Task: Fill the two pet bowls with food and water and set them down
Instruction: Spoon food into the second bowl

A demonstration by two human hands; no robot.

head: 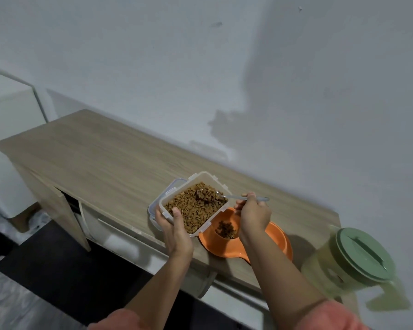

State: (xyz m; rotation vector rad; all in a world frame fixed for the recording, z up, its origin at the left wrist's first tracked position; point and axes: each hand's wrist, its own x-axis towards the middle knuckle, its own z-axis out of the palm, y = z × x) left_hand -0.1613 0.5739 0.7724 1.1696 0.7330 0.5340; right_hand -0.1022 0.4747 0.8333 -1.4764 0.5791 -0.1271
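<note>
Your right hand (253, 215) pinches the handle of a spoon (227, 197), fingers curled round it, with the spoon's bowl dug into the kibble (193, 208) and carrying a small heap. Your left hand (174, 231) grips the near corner of the clear food container (202, 178), thumb hooked over the rim, holding it tilted and raised, so its lower edge overhangs the orange double pet bowl (275, 236).

Take that orange bowl as your landmark. The container hangs above and to the left of it, its lid (162, 195) seemingly tucked underneath. One well of the bowl, the one nearest the container, has a small pile of kibble (225, 228); the other well is hidden by your right wrist, so I cannot tell what is in it. The bowl sits near the front edge of the wooden cabinet top (93, 151), and its near lip appears to reach that edge. A water jug (348, 263) with a green lid stands to the right of the bowl.

The risks I see: the container is full and tipped towards the bowl, so a little more tilt could send kibble sliding over the lower rim. A heaped spoon may shed pieces on the way across. Your right forearm passes right over the bowl; a nudge could push it off the front edge.
</note>
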